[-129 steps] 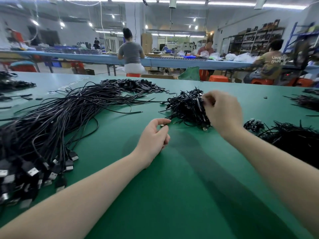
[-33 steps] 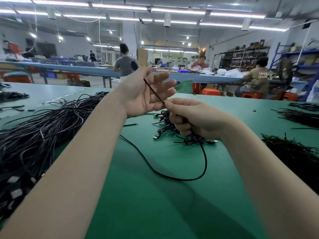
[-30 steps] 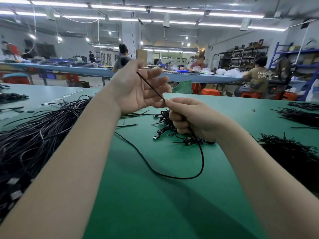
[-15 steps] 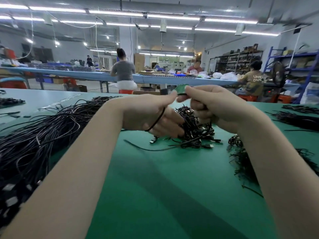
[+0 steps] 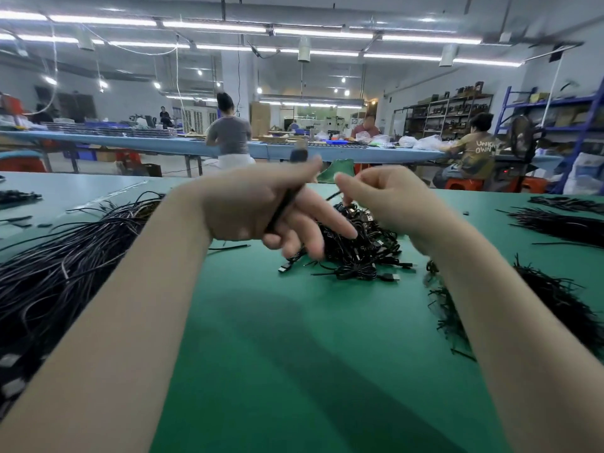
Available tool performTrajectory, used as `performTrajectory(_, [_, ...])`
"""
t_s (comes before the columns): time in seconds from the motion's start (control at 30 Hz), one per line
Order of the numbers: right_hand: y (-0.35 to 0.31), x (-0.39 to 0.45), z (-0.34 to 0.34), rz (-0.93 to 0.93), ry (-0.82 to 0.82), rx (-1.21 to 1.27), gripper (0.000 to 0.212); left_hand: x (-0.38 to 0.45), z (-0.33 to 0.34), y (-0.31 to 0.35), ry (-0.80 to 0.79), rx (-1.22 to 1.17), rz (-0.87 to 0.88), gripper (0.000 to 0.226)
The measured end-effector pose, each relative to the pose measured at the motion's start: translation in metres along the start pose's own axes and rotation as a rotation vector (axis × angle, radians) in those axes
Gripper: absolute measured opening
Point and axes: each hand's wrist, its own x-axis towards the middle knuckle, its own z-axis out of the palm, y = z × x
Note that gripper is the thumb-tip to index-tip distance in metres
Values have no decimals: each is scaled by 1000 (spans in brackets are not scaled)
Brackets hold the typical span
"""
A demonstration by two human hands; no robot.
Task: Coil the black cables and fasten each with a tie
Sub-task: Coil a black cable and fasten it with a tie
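Gripping a black cable (image 5: 283, 204), both hands (image 5: 248, 207) work over the green table (image 5: 294, 354) in a workshop

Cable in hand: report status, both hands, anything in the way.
Left hand wrapped with black cable, plug at the thumb. Right hand pinches the cable's free end. No tie seen on it. Finished pile lies behind, not obstructing.

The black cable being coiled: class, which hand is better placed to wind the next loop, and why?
Probably the right hand: it pinches the free cable end beside the left hand, whose spread fingers already carry the black cable with its plug sticking up, serving as the form.
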Motion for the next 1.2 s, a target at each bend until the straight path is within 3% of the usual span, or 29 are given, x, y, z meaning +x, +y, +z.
performTrajectory(0.03, [-6, 0, -2, -58, 42, -21, 37, 7, 3, -3, 52, 38, -85, 72])
performTrajectory(0.1, [-18, -2, 4, -121, 12, 49, 32, 21, 8, -6, 236, -39, -93, 72])
performTrajectory(0.2, [-22, -5, 19, -98, -127, 339, 23, 29, 5, -4, 523, -335, 161, 67])
performTrajectory(0.27, [-9, -5, 26, -7, -342, 489, 23, 22, -3, 1, 594, -546, 353, 63])
performTrajectory(0.37, [21, -8, 37, 160, -605, 432, 28, 5, -10, 8, 456, -717, 557, 61])
performTrajectory(0.43, [35, -7, 40, 206, -523, 162, 35, -5, -10, 9, 337, -704, 571, 56])
performTrajectory(0.53, [37, -1, 31, 168, -182, -50, 41, -9, -11, 3, 207, -348, 316, 57])
performTrajectory(0.6, [26, 4, 18, 98, 39, 1, 38, -1, -5, -3, 117, -22, 29, 65])
performTrajectory(0.67, [7, 5, 7, 28, 90, 141, 33, 12, 3, -8, 167, 61, -142, 72])
performTrajectory(0.77, [-16, -4, 10, -12, -183, 381, 26, 27, 6, -7, 375, -299, 0, 62])
performTrajectory(0.9, [-17, -10, 28, 46, -439, 420, 25, 26, 1, -1, 486, -582, 315, 52])
performTrajectory(1.03, [3, -6, 25, 162, -459, 357, 24, 22, 5, 3, 415, -756, 359, 33])
performTrajectory(1.2, [8, 2, 18, 310, -390, 907, 38, 34, 16, -6, 368, -697, 297, 43])
